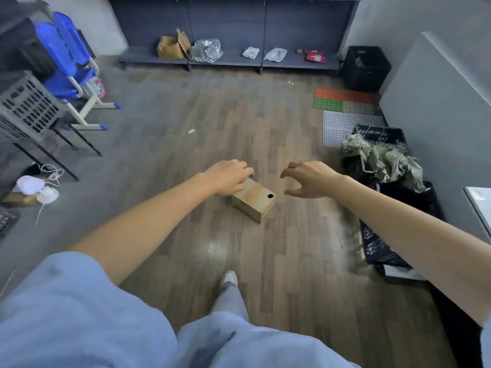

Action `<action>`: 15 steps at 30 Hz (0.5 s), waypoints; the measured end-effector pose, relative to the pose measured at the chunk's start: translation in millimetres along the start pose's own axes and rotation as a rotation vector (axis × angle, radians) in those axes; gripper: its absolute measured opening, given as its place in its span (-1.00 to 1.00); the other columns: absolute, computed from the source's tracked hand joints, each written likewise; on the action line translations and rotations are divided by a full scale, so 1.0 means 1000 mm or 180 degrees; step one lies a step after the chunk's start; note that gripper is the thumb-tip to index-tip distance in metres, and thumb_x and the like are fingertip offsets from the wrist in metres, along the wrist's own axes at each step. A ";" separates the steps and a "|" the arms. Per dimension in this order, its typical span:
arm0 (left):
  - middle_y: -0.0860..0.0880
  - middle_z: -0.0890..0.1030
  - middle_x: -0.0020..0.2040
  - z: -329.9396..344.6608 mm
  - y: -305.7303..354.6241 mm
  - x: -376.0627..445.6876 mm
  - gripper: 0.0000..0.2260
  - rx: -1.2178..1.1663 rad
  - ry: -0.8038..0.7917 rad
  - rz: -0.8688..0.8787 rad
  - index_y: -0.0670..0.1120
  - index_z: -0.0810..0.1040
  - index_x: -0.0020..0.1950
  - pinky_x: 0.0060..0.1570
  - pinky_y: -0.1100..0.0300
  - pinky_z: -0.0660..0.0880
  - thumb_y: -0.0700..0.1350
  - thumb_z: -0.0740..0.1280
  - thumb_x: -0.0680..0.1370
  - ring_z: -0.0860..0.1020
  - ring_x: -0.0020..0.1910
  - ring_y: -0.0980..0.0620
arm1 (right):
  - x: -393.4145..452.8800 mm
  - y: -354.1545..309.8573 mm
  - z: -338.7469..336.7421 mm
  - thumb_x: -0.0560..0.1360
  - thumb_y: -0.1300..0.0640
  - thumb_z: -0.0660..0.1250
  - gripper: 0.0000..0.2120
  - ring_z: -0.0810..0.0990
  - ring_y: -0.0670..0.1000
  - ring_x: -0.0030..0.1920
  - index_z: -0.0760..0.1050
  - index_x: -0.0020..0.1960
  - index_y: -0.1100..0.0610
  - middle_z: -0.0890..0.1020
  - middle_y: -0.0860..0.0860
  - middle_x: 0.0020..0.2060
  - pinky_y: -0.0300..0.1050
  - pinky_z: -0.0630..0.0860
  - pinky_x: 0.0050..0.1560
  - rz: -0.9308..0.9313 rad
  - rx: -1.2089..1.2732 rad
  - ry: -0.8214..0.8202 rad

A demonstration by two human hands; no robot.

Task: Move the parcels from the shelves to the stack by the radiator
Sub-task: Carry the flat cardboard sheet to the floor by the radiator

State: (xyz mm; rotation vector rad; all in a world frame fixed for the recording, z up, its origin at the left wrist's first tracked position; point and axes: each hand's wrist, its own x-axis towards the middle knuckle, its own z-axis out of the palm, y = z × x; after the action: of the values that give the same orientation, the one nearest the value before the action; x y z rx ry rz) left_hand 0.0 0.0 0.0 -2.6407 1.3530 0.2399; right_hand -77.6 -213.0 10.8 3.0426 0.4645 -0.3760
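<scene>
A small brown cardboard box (253, 200) with a dark hole in its top is in the air above the wood floor, and my left hand (228, 176) grips its far left end. My right hand (308, 179) hovers just right of the box, fingers curled apart, holding nothing. Across the room, the dark grey shelf (228, 59) carries an open cardboard box (171, 46), a large silver bag (206, 50), two small grey bags (251, 52) (276, 54) and a red packet (314, 55). The white radiator (435, 96) runs along the right wall.
A black crate (366, 67) stands by the shelf's right end. Orange, green and white mats (342, 102) lie near the radiator. Black crates with crumpled green sacking (385, 160) sit on the right. A blue chair (69, 57) and a grey basket (26, 107) stand on the left.
</scene>
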 end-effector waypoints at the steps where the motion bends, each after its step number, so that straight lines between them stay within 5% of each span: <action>1: -0.13 0.46 0.26 0.003 -0.006 0.007 -0.67 0.0032 -0.0137 -0.0031 -0.10 0.35 0.37 0.16 0.03 0.44 -0.10 0.12 0.60 0.43 0.24 -0.10 | 0.013 0.002 0.003 0.52 -0.11 0.23 -0.55 0.50 0.09 0.21 0.36 0.35 0.05 0.48 0.04 0.23 -0.05 0.46 0.02 0.0047 0.0008 -0.0102; 9: -0.13 0.46 0.27 0.069 -0.134 0.132 -0.67 -0.0126 -0.0436 0.0096 -0.11 0.36 0.37 0.16 0.02 0.42 -0.12 0.10 0.61 0.42 0.25 -0.12 | 0.164 0.058 0.059 0.57 -0.04 0.15 -0.62 0.50 0.09 0.20 0.36 0.35 0.05 0.48 0.04 0.24 -0.06 0.44 0.04 0.0549 0.0598 -0.0575; 15: -0.13 0.45 0.28 0.104 -0.243 0.243 -0.68 -0.0382 -0.0978 0.0335 -0.12 0.37 0.35 0.13 0.05 0.40 -0.11 0.08 0.62 0.41 0.27 -0.12 | 0.257 0.113 0.105 0.59 0.09 0.13 -0.68 0.54 0.11 0.14 0.44 0.30 0.11 0.57 0.10 0.18 -0.05 0.48 0.08 0.2064 0.2071 -0.0837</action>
State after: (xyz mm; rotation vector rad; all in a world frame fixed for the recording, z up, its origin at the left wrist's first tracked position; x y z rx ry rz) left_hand 331.3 -28.3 -136.3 -2.4920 1.4100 0.7289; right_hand 170.0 -254.2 -153.0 3.3738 -0.7932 -1.0108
